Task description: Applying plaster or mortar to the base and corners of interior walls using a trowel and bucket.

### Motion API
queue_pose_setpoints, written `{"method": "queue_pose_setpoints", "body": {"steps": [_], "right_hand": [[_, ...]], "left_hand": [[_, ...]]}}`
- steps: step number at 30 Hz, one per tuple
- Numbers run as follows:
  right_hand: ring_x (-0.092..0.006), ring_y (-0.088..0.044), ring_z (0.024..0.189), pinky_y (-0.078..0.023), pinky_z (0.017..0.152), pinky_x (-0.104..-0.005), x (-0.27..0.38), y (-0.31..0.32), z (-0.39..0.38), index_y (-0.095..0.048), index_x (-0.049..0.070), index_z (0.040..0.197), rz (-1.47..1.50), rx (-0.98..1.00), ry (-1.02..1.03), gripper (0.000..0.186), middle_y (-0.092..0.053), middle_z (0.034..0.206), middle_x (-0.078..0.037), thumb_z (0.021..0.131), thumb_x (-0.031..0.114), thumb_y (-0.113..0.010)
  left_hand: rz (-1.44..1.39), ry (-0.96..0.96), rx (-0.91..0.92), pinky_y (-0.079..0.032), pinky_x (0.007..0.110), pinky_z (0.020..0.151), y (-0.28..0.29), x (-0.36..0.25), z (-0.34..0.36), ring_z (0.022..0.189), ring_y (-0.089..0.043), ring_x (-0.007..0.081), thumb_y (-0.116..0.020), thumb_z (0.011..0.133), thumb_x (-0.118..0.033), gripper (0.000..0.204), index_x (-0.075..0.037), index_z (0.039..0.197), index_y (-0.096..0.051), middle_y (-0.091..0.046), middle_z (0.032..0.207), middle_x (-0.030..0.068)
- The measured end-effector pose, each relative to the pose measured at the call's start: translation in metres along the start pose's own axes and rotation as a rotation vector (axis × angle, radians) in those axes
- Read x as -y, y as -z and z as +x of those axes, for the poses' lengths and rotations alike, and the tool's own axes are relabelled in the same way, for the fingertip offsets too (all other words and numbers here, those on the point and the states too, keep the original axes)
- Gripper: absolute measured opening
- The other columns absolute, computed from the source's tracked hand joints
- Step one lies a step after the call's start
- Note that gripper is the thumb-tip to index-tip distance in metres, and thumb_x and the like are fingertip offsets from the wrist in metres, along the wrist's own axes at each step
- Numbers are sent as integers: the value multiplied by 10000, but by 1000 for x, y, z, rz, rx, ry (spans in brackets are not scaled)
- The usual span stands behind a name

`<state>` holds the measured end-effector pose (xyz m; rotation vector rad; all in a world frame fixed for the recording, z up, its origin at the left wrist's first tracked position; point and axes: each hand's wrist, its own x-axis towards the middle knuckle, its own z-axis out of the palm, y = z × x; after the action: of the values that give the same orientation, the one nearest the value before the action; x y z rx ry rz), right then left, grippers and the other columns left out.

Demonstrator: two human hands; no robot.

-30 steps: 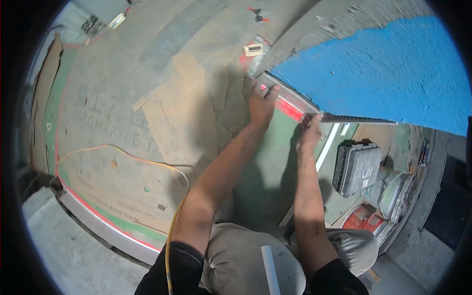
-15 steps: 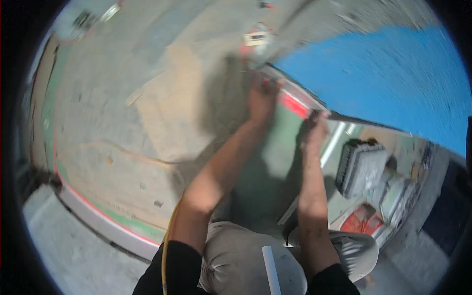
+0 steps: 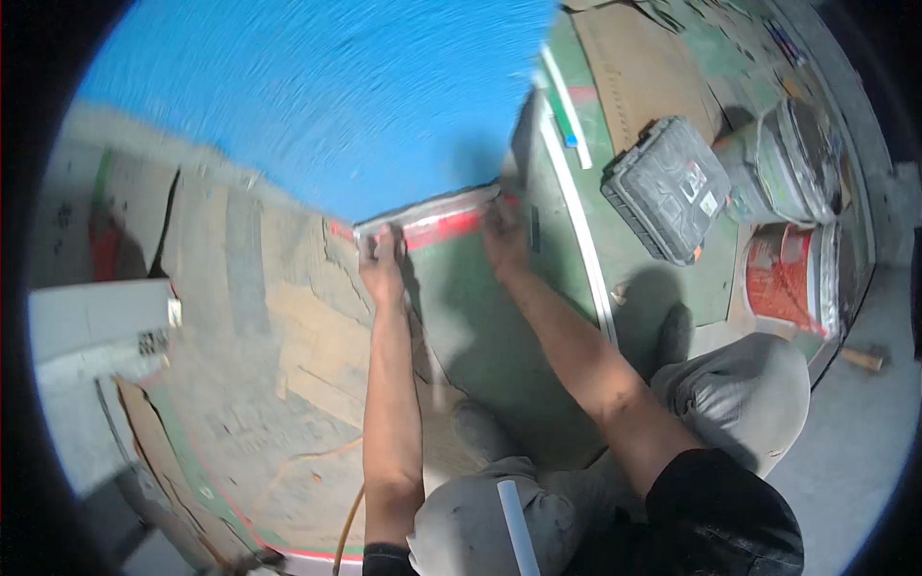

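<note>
Grey metal straightedge bar (image 3: 427,213) lies along the lower edge of the blue-coated wall (image 3: 327,96); the left hand (image 3: 382,269) grips its left end, the right hand (image 3: 504,238) presses its right end. Nearby stand a closed grey plastic case (image 3: 666,188), a lidded grey bucket (image 3: 783,158) and an orange bucket (image 3: 786,283), contents hidden.

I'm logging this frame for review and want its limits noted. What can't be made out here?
Head view only:
- Left hand on the metal strip at the blue wall's foot: motion blur hides its grip.
- Right hand: fingers blurred and shadowed, contact with the strip unclear.
- Grey case label: too small.
- Buckets: cut off by the fisheye rim, contents unseen.
</note>
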<state>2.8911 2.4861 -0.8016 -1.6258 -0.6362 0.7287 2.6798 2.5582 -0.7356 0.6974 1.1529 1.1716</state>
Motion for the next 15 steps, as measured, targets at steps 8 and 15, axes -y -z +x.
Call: {"method": "queue_pose_setpoints", "body": {"steps": [8, 15], "right_hand": [[-306, -738, 1066, -596, 882, -407, 53, -13, -25, -599, 30, 1497, -39, 11, -110, 588, -736, 1217, -225, 1013, 334, -739], [-267, -779, 964, -598, 880, -379, 59, -4, -11, -645, -22, 1428, -40, -115, -115, 642, -797, 1065, -170, 1012, 456, -750]], "left_hand": [[106, 30, -100, -614, 301, 949, 26, -11, -5, 1146, -724, 214, -731, 1072, -321, 606, 85, 1469, -521, -707, 1279, 133], [99, 174, 16, -610, 344, 1043, 16, -18, 3, 1215, -716, 272, -732, 1067, -329, 665, 101, 1506, -479, -688, 1332, 165]]}}
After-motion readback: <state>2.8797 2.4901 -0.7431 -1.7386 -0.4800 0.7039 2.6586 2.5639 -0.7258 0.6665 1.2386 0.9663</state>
